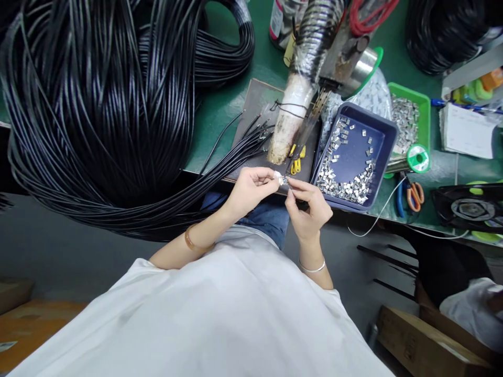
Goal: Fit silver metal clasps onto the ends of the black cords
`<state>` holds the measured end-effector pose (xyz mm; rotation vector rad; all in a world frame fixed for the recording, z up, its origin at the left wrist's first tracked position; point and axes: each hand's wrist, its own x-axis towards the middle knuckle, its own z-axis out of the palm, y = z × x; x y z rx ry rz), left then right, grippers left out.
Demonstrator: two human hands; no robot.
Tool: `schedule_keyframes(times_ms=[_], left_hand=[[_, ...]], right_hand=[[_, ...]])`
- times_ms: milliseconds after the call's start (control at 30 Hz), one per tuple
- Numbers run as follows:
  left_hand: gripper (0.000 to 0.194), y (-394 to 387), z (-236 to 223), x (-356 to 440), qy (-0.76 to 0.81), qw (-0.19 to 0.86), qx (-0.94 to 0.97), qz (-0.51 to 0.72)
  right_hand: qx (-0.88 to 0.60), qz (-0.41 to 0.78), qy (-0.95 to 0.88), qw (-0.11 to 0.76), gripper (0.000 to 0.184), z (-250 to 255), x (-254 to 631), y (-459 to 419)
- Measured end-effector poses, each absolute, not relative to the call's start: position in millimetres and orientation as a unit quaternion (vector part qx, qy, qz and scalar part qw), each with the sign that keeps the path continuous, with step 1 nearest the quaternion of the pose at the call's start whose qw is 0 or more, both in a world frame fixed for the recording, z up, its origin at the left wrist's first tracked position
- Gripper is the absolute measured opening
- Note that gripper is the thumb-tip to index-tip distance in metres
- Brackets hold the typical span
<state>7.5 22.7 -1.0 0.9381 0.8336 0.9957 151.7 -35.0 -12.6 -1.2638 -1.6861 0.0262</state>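
At the front edge of the bench, my left hand (255,189) is closed in a pinch, with a white-tipped thumb or finger against a small silvery metal connector (283,180). From the other side my right hand (309,207) pinches at the same piece, fingertips nearly meeting those of the left. The connector's exact form is too small to make out. Just beyond the fingers lie yellow clips (297,159). Black cables (231,157) with stripped ends rest on a dark board (251,104) left of the hands. A blue tray (363,152) of small metal shells stands to the right.
A large coil of black cable (102,104) fills the left side. Over the board hang a wrapped duct (293,104) and a soldering iron (314,112). Further right are a green bin (406,118), a solder spool (418,158), orange-handled pliers (414,196) and a black fan (471,207).
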Motion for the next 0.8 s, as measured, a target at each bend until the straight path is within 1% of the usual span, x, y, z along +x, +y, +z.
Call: schedule_keyframes(times_ms=[267,433,500,567,633,700,800], left_hand=[[0.010,23,-3,10,0.388,0.656,0.460,0.456],[0.007,16,-7,9,0.387,0.636,0.512,0.428],[0.006,14,-8,9,0.387,0.636,0.514,0.427],[0.009,12,-7,8,0.386,0.650,0.490,0.433],[0.014,12,-5,7,0.386,0.669,0.460,0.438],[0.017,12,-2,6,0.382,0.683,0.446,0.435],[0.016,12,1,4,0.367,0.692,0.448,0.432]], right_hand=[[-0.536,0.002,-0.688,0.489,0.019,-13,148,-35],[-0.545,0.004,-0.710,0.446,0.018,-7,150,-37],[-0.551,0.009,-0.709,0.440,0.016,-4,151,-38],[-0.576,0.026,-0.671,0.467,0.011,0,152,-38],[-0.605,0.059,-0.606,0.513,0.007,4,152,-39],[-0.617,0.091,-0.555,0.551,0.007,7,150,-38],[-0.612,0.147,-0.527,0.571,0.005,9,147,-37]])
